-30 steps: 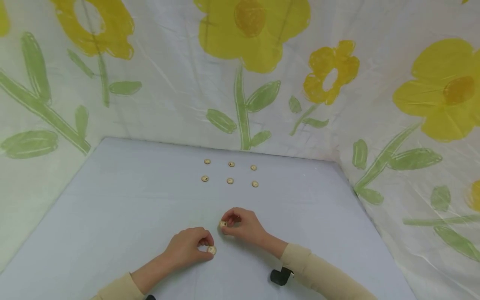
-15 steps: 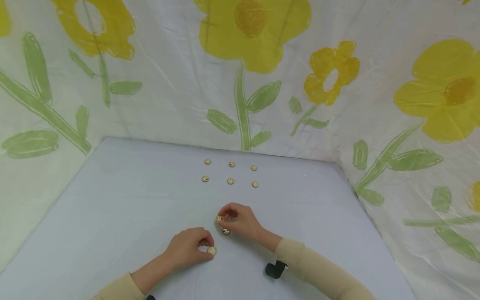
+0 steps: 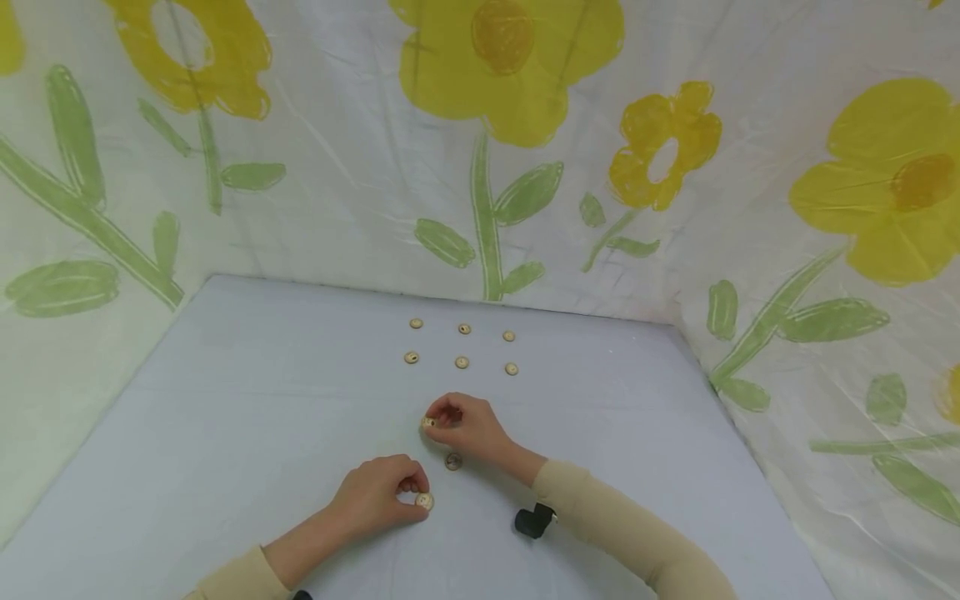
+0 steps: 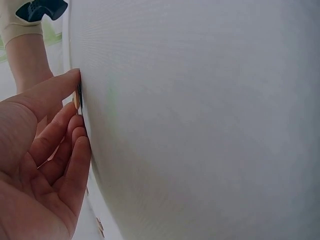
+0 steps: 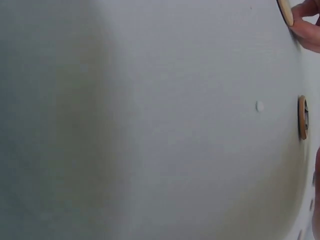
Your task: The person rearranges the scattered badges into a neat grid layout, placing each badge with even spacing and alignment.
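Note:
My left hand [image 3: 380, 492] rests low on the table and pinches a small round wooden disc [image 3: 424, 501] with dark marks between thumb and index finger. In the left wrist view this disc [image 4: 76, 98] shows only as a thin edge. Farther forward, my right hand [image 3: 468, 429] pinches another pale wooden disc [image 3: 428, 422] at its fingertips; whether that disc touches the table I cannot tell. Between the hands lies a wooden disc with a dark centre [image 3: 453, 461], touched by neither. The right wrist view shows that dark-centred disc [image 5: 303, 117] flat on the cloth.
Several more wooden discs lie toward the back of the table in two rows, a back row [image 3: 464, 329] and a front row [image 3: 462, 362]. Pale cloth covers the table [image 3: 247, 417]. A flower-printed curtain [image 3: 337, 208] rises along the back and sides.
My right hand has moved left and away from me, still pinching its disc. The dark-centred disc has come into view on the table behind it. My left hand stays in place.

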The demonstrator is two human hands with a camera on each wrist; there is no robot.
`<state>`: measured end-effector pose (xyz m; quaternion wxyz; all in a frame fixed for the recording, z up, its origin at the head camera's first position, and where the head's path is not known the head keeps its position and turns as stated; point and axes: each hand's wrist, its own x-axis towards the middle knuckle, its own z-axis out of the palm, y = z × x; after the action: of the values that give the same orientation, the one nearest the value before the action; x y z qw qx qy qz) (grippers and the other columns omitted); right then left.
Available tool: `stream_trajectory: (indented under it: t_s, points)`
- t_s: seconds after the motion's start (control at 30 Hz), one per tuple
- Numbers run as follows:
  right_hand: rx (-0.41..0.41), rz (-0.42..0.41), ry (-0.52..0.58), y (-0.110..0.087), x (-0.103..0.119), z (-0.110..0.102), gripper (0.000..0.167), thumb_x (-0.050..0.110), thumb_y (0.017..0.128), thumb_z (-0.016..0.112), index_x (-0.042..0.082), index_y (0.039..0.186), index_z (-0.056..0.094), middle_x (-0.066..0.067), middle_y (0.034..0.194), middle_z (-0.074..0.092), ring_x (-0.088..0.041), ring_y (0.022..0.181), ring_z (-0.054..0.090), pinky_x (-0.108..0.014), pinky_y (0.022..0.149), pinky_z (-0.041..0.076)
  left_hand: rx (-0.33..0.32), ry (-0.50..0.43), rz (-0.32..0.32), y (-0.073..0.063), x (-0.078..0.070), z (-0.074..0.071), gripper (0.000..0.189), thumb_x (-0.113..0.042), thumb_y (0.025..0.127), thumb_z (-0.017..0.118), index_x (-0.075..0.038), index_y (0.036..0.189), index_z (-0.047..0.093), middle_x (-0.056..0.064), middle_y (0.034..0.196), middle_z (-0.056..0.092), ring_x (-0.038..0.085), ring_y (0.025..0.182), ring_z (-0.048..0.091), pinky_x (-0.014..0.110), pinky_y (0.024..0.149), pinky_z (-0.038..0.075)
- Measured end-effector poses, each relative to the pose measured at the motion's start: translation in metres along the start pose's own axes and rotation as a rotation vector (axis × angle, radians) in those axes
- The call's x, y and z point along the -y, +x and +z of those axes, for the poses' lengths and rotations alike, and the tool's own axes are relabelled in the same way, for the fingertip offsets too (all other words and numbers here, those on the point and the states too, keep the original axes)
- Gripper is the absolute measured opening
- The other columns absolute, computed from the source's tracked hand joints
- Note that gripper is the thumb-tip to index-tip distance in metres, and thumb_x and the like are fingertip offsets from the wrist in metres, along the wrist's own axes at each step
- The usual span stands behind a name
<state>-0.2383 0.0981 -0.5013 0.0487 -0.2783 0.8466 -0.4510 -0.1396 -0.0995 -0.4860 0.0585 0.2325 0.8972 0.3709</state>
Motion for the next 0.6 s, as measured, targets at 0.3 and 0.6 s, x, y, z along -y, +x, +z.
stream_trajectory:
  t_s: [0.3,0.6]
  points:
    - [-0.010,0.002,-0.041,0.020,-0.003,0.007,0.017,0.017,0.083,0.077,0.013,0.096,0.068,0.007,0.086,0.065,-0.004,0.079,0.059,-0.022,0.073,0.049,0.007,0.005,-0.008,0.001,0.000,0.000,0.019,-0.027,0.074,0.082,-0.025,0.083,0.065,-0.016,0.076,0.055,0.004,0.072,0.051,0.027,0.063,0.040]
    - [-0.014,0.029,-0.091,0.038,-0.003,0.012,0.016,0.019,0.083,0.078,0.014,0.095,0.068,0.008,0.083,0.063,-0.003,0.077,0.058,-0.020,0.072,0.048,-0.001,-0.004,-0.003,0.000,-0.001,-0.001,0.019,-0.026,0.073,0.082,-0.025,0.083,0.065,-0.016,0.076,0.056,0.004,0.072,0.052,0.027,0.063,0.040]
